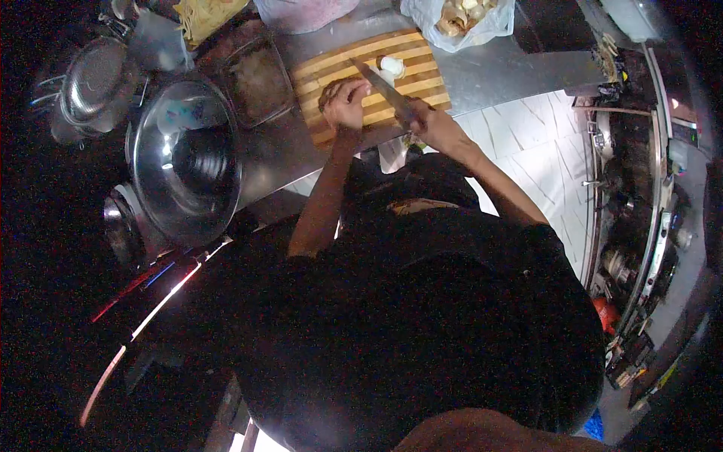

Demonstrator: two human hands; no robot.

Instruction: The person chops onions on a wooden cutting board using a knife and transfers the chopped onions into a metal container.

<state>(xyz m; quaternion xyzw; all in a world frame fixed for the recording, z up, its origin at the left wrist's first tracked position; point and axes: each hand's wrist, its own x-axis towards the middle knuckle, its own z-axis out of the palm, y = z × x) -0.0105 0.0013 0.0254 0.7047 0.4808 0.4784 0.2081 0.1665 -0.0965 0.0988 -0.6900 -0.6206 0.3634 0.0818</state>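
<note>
A striped wooden cutting board (312,71) lies on the metal counter in front of me. My right hand (429,124) is wrapped round the handle of a knife (382,90), its blade slanting up and left across the board. Over the board's left part, my left hand (345,105) has its fingers curled in; whatever may be inside them is hidden. Just beyond the blade sits a small white piece (391,68) with a brownish end, perhaps peeled onion. The knife tip reaches past my left fingers, apart from them as far as I can see.
A plastic bag (429,22) with brownish peels or vegetables stands beyond the board. To the left are a rectangular tray (260,79), a large clear bowl (184,158) and a metal strainer (98,79). White tiled floor (520,143) shows right of the counter edge.
</note>
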